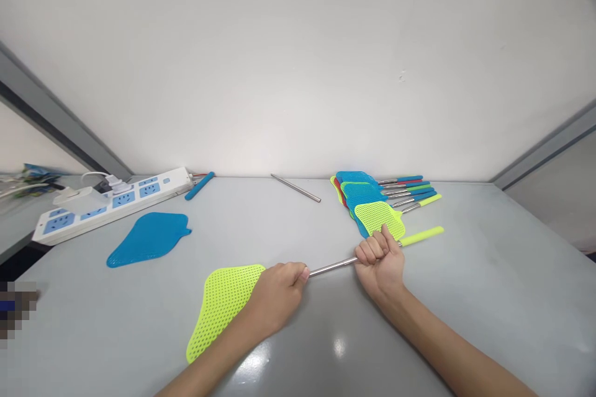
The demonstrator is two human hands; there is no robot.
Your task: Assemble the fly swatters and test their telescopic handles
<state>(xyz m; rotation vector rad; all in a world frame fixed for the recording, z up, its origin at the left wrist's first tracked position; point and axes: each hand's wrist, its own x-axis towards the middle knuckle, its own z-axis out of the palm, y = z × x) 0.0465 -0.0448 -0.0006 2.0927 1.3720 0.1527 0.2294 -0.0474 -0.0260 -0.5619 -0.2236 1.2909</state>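
A yellow-green fly swatter [228,291] with a perforated head spans the front of the table, its metal rod tilted up to the right. Closed around the rod close to the head is my left hand [279,298], which hides the joint between them. My right hand [382,260] grips the same rod farther right, near the yellow-green handle that sticks out past it. Bare metal shows between the two hands. Just behind my right hand lies a stack of fly swatters [365,195] in blue, green and red, handles pointing right.
A blue swatter head [151,239] lies loose at left, with a blue handle [200,186] behind it. A metal rod [296,187] rests near the wall. The white power strip [135,201] with plugs and cables occupies the back left. Something pixelated shows at the left edge.
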